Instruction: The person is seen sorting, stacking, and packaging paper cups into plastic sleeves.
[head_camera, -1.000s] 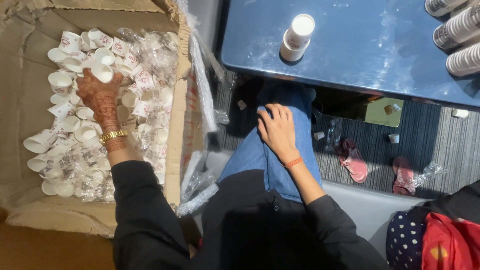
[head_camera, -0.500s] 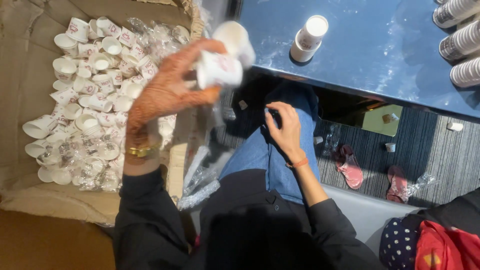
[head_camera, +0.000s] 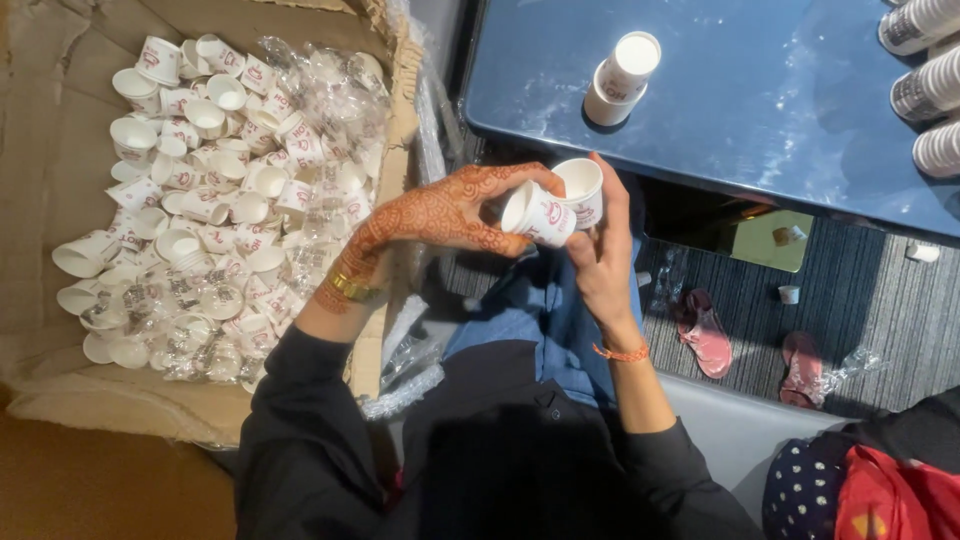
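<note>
My left hand (head_camera: 450, 212), patterned with henna and wearing a gold bangle, grips a small white paper cup (head_camera: 537, 214) lying on its side. My right hand (head_camera: 603, 255) holds a second small white paper cup (head_camera: 582, 190) upright, touching the first one. Both hands meet above my lap, just in front of the blue table's near edge. To my left, a large cardboard box (head_camera: 55, 150) holds several loose white paper cups (head_camera: 210, 200) mixed with clear plastic wrap.
A short stack of white cups (head_camera: 622, 78) stands on the glossy blue table (head_camera: 780, 110). Stacked cup sleeves (head_camera: 925, 80) lie at the table's right edge. Pink slippers (head_camera: 705, 332) and a stray cup (head_camera: 789, 294) sit on the striped floor. A red bag (head_camera: 895, 495) is at lower right.
My left hand lifted cups out of the box and swung right to my lap. My right hand rose off my knee and took one of the cups.
</note>
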